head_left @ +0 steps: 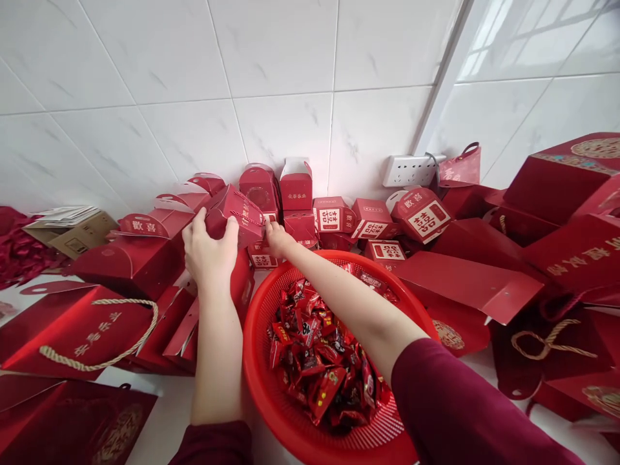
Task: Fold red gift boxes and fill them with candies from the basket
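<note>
A small red gift box [227, 210] with a twisted red cord and pale lettering is held up at the back of the table, tilted. My left hand [209, 248] grips its left side, thumb on the near face and fingers partly hidden behind. At the box's right end, my right hand [279, 241] has its fingers closed on the edge, by the cord; the fingertips are partly hidden. Below my right forearm sits a red plastic basket [254, 387] with many red-wrapped candies [322, 361] in it.
Small red boxes [371, 219] line the tiled wall under a white power strip [409, 171]. Larger red boxes with rope handles [97, 329] crowd the left, and more red boxes [566, 174] pile up on the right. A tan box of papers [77, 232] stands at far left.
</note>
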`<state>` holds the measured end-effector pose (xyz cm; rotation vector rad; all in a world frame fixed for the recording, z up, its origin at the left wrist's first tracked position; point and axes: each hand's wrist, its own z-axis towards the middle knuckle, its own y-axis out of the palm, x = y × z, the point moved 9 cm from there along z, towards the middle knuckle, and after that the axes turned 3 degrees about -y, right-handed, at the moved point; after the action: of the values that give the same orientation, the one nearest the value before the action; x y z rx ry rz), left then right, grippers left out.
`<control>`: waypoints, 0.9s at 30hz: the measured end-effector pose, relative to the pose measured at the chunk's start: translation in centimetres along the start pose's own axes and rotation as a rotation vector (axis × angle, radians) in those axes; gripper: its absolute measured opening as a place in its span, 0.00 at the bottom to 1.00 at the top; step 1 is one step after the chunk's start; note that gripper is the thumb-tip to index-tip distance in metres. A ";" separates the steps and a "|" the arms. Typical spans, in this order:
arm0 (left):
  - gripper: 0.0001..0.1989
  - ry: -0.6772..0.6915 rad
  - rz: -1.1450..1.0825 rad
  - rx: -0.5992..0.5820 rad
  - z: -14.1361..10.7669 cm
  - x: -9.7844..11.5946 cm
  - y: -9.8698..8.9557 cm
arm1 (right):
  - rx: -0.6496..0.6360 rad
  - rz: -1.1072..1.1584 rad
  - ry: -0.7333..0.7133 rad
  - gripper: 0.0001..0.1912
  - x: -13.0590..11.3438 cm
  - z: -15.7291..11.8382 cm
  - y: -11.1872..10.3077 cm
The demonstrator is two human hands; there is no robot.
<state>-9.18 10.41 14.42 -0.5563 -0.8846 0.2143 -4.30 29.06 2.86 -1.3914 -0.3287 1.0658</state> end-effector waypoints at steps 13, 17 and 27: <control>0.33 -0.009 0.010 -0.006 -0.2 -1.0 2.0 | -0.009 0.000 -0.069 0.30 0.2 -0.3 1.3; 0.32 -0.016 -0.005 0.021 -0.3 -0.9 1.6 | 0.006 0.003 -0.064 0.31 0.0 -0.5 1.6; 0.33 0.015 -0.029 0.020 -0.3 -1.0 2.1 | -0.094 -0.017 -0.044 0.20 1.2 0.3 2.7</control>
<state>-9.50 11.70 12.47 -0.5254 -0.8746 0.1924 -4.99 29.68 0.01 -1.4482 -0.4267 1.0802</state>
